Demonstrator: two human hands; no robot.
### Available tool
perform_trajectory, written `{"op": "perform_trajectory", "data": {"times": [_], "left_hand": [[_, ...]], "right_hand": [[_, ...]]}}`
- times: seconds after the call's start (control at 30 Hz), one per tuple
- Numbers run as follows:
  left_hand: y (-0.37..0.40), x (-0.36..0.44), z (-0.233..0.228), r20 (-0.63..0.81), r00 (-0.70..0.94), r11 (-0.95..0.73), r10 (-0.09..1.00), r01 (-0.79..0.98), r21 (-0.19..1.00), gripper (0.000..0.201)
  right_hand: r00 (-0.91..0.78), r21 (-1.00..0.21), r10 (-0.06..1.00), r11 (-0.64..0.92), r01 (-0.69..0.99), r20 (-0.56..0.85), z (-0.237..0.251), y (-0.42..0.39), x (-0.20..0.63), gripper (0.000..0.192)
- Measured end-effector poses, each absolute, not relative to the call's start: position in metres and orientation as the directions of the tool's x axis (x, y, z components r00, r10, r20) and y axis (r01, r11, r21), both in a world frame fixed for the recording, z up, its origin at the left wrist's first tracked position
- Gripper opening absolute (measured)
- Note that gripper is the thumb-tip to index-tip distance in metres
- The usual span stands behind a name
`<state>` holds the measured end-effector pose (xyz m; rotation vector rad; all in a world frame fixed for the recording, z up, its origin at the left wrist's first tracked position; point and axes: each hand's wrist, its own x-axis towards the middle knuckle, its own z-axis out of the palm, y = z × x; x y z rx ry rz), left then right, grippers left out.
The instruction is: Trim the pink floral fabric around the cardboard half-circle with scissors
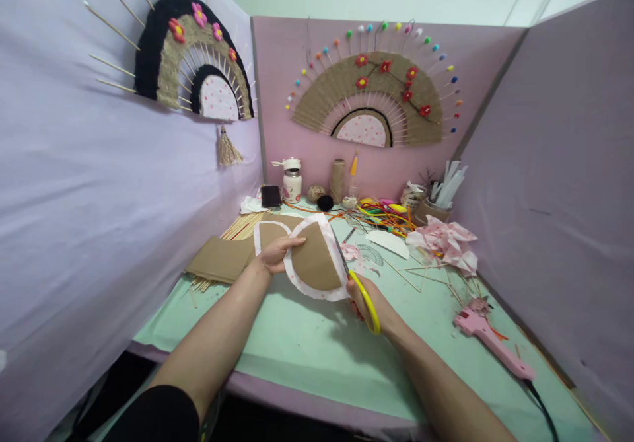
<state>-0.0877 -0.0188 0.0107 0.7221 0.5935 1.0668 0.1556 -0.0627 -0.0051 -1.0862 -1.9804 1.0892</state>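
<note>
My left hand (277, 253) grips a half-round brown cardboard piece (317, 260) by its left side, thumb on top. White dotted fabric (321, 293) shows as a border all around the cardboard. My right hand (365, 303) is closed on yellow-handled scissors (367, 301), whose blades lie along the straight right edge of the fabric. How far the blades are apart I cannot tell. A second fabric-bordered cardboard piece (270, 234) shows just behind my left hand.
Brown cardboard (218, 260) lies on thin sticks at the left. A pink glue gun (495, 344) with a black cord rests at the right. Crumpled pink fabric (443, 240), a protractor (370, 255) and a white half-round card (389, 244) lie farther back. Decorated fans hang on the walls.
</note>
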Motion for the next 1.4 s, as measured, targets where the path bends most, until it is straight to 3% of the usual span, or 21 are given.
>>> {"op": "perform_trajectory", "data": {"times": [0.5,1.4], "left_hand": [[-0.0186,-0.0889,0.0114,-0.112,0.377,0.326,0.919,-0.573,0.752,0.047],[-0.0166,-0.0927,0.0088,-0.124,0.391,0.341,0.912,-0.558,0.756,0.045]], "right_hand": [[-0.446,-0.932,0.893,0.212,0.295,0.061,-0.0119,-0.0605,0.1554,0.052],[-0.411,-0.921,0.910,0.204,0.333,0.053,-0.0127,-0.0592,0.1542,0.049]]}}
